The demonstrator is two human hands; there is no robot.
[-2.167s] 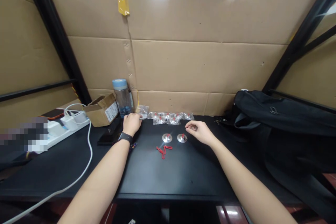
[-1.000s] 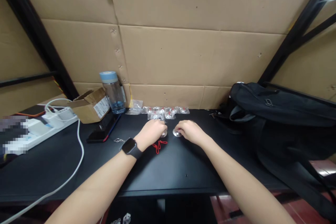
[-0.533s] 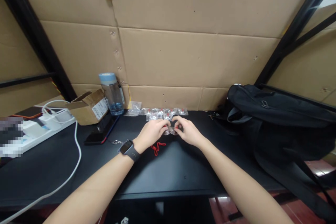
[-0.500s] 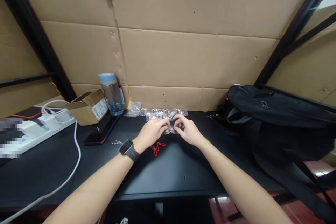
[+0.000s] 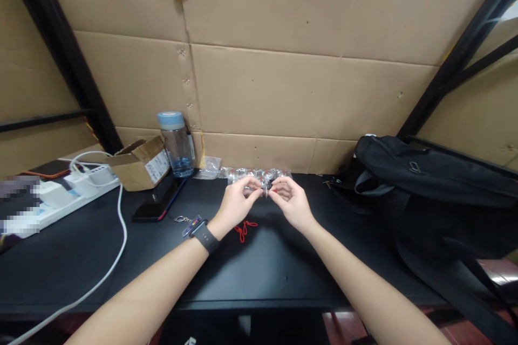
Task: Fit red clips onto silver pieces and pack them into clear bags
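Both hands meet over the middle of the black tabletop. My left hand, with a dark watch on its wrist, is closed in a pinch at the left of a small shiny clear packet. On the other side, my right hand pinches the same packet, and a bit of red shows at its fingertips. Fingers cover most of the packet. Just behind lie several clear packets with red bits. Nearer me, some red cord loops rest on the table.
On the left are a keyring with a charm, a phone, an open cardboard box, a water bottle and a white power strip with a cable. A black backpack occupies the right. Cardboard walls the back.
My fingers have shifted on the packet; it showed flatter and wider before, and now only a narrow part is seen. The left hand has turned slightly. The view has shifted a little.
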